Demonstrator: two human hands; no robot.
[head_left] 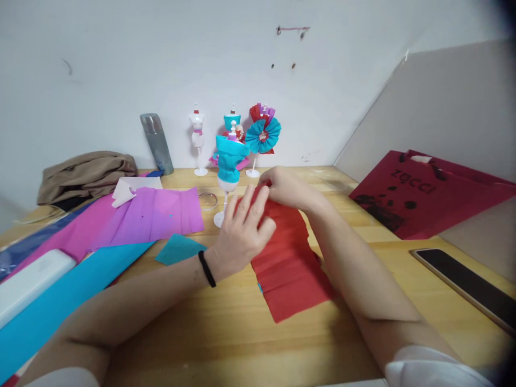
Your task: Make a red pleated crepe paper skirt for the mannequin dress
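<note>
A sheet of red crepe paper (288,269) lies creased on the wooden table in front of me. My right hand (288,188) bends over its far end, with curled fingers closed on the paper there; the fingertips are partly hidden. Along the paper's left edge is my left hand (244,231), its fingers stretched out and apart, with a black band on the wrist. Just beyond it stands a small white dress form (226,187) wrapped in turquoise crepe paper (228,161); my left fingers overlap its stand in view.
Purple crepe paper (161,212), a turquoise piece (179,250) and a white power bank (36,282) lie left. At the back stand a grey flask (157,142) and other dress forms (197,140). A red bag (435,193) and phone (467,282) are right.
</note>
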